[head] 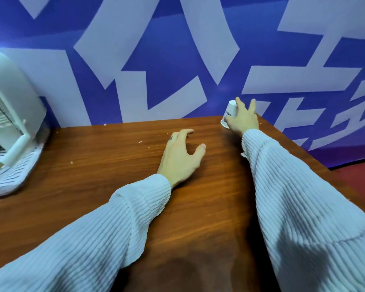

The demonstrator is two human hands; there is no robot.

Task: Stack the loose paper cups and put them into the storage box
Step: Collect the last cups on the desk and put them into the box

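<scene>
Early stage: right hand [241, 119] is closing its fingers on one upside-down white printed paper cup [229, 114] at the far edge of the brown wooden table [93, 165], left hand [181, 157] is hovering loosely spread and empty, no stack or storage box showing.

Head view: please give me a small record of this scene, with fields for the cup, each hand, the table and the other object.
cup: one white paper cup, upside down and tilted, at the table's far right edge by the wall
right hand: right hand wrapped around the cup, grip closing on its side
left hand: left hand open over the table, holding nothing
table: brown wooden table, small crumbs on it
other object: white slotted plastic container at the far left, partly out of view
</scene>
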